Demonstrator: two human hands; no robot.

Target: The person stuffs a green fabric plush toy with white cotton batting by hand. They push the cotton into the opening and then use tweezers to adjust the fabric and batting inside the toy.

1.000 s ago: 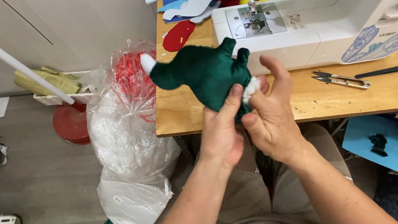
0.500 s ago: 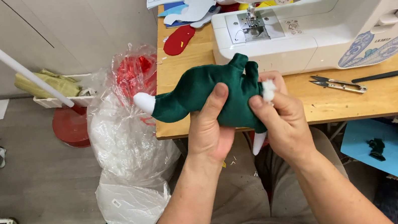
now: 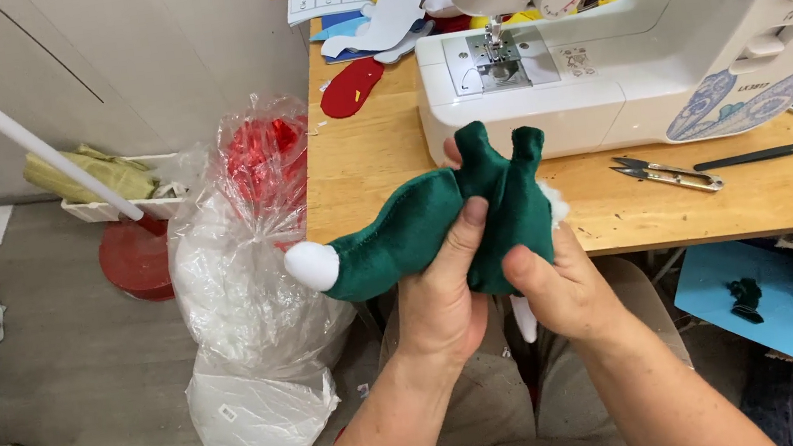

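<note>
Your left hand (image 3: pixel 441 298) clamps the green plush (image 3: pixel 446 217) from below, thumb across its front; your right hand (image 3: pixel 560 284) pinches its right side. The plush sits at the table (image 3: pixel 368 156) edge, before the sewing machine (image 3: pixel 638 52), bag (image 3: pixel 241 272) left

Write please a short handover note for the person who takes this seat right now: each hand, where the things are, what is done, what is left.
Left hand: grips the green plush toy around its middle, thumb on top.
Right hand: holds the toy's right end, where white stuffing shows at the edge.
Things: the toy is held in the air in front of the sewing machine; its white-tipped end points left. Thread snips and black tweezers lie on the wooden table. Clear bag of white filling stands on the floor at the left.
Done: toy looks mostly stuffed.
Left: the stuffing end seems still open; probably closing it.
</note>
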